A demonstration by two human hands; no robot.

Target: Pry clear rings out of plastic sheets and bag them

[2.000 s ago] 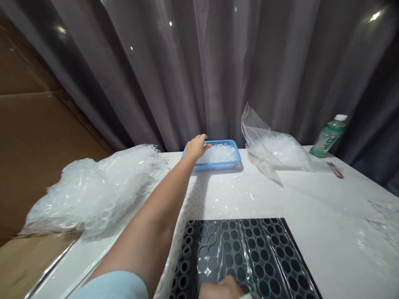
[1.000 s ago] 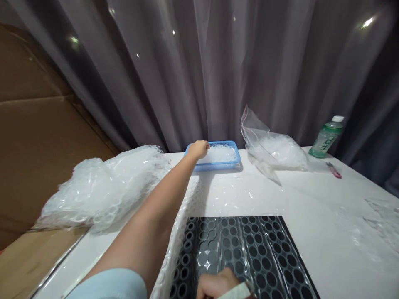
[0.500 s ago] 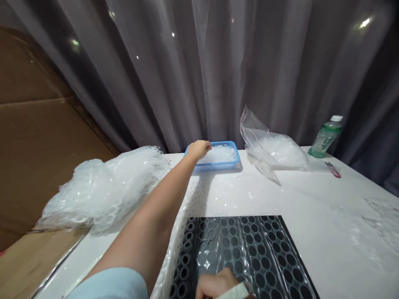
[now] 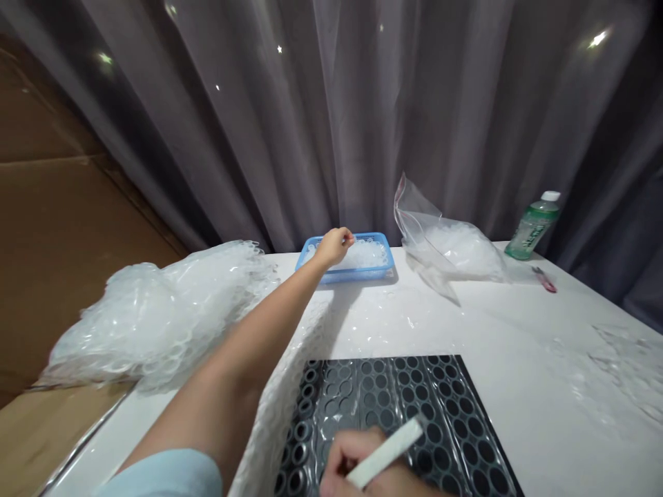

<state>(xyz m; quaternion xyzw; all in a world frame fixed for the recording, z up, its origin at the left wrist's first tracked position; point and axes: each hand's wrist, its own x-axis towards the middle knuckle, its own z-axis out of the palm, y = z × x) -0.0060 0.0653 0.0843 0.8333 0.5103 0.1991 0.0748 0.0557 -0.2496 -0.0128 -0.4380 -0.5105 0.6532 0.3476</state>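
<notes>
My left hand [image 4: 334, 247] is stretched out over a shallow blue basket [image 4: 339, 277] full of small clear-white plastic pieces [image 4: 365, 255]. Its fingertips are pinched together above the pieces; I cannot make out what is between them. Low in the view my right hand [image 4: 357, 459] is closed round a pale white stick [image 4: 388, 452], which has a clear-looking tip pointing up to the right. Under that hand lies a black board [image 4: 469, 373] with rows of dark round spots and clear plastic strips over them. The rings in its left column stand out more.
A big clear bag of ring-like pieces [image 4: 155, 310] lies left, beside a cardboard box [image 4: 62, 228]. At the back right are a zip bag of white pieces [image 4: 456, 252], a green-labelled bottle [image 4: 533, 226] and small pink-handled snips [image 4: 545, 280]. Clear plastic scraps [image 4: 621, 373] lie far right.
My right hand has turned and risen slightly, so the white stick now shows more fully, slanting upward. My left hand stays over the basket, its pinched fingers turned a little. The view has shifted slightly.
</notes>
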